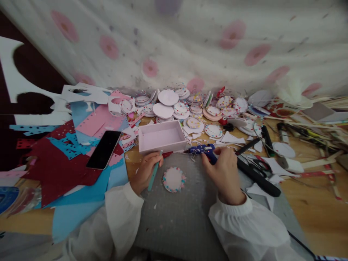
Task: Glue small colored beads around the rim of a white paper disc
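Note:
My left hand [148, 170] is closed round a slim teal stick-like tool [153, 175], which slants upright between the fingers; its exact kind is unclear. My right hand [223, 172] curls at the handle of a blue hot glue gun [201, 149], whose nozzle points left towards the box. Between the hands, a round white disc [174, 179] edged with pink and blue bits lies on the grey cutting mat [179, 224]. Just beyond my left hand stands a shallow white open box [162, 148].
Piled decorated discs [181, 108] line the back by the curtain. Left lie a black phone [104, 149] and coloured paper sheets [65, 170]. Black-handled scissors [261, 165], a long black tool [258, 177] and paper scraps crowd the right. A cord trails beside my right sleeve.

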Motion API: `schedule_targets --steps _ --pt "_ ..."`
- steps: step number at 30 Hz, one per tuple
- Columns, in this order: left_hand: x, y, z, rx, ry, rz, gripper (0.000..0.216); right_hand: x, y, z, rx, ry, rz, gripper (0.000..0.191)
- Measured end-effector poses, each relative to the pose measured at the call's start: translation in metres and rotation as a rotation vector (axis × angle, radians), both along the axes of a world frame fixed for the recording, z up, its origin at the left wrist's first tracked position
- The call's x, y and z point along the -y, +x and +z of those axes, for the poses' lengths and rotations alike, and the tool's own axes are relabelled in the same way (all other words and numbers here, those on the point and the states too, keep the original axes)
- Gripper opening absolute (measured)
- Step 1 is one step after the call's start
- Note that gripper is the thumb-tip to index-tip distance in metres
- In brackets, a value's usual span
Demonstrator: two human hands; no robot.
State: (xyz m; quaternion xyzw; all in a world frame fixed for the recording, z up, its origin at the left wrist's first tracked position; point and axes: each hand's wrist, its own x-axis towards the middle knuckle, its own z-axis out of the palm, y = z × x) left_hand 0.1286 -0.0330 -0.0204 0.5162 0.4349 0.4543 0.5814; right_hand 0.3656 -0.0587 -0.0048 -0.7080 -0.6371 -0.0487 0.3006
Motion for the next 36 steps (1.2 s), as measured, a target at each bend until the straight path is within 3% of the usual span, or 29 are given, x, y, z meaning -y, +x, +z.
schedule_targets --steps 4,8,13,17,22,36 --pt "-0.002 -0.003 -0.004 -0.005 0.008 -0.081 0.029 0.002 0.004 -0.007 0.219 -0.253 -0.096 0.046" --pt "-0.004 -0.005 -0.003 -0.014 0.031 -0.123 0.030 0.002 0.004 -0.009 0.304 -0.323 -0.112 0.034" --pt "-0.002 -0.003 0.000 -0.034 -0.017 -0.108 0.031 -0.003 0.006 -0.001 0.061 -0.340 -0.130 0.031" --pt "0.000 -0.001 0.000 0.008 -0.032 -0.138 0.030 -0.002 -0.001 0.007 -0.283 -0.222 -0.090 0.041" --pt "0.001 -0.001 0.000 0.036 0.004 -0.201 0.031 0.001 -0.013 0.006 -0.542 0.007 0.103 0.037" --pt "0.004 -0.001 0.004 0.082 -0.034 -0.253 0.030 0.004 -0.018 -0.001 -0.524 -0.030 0.264 0.034"
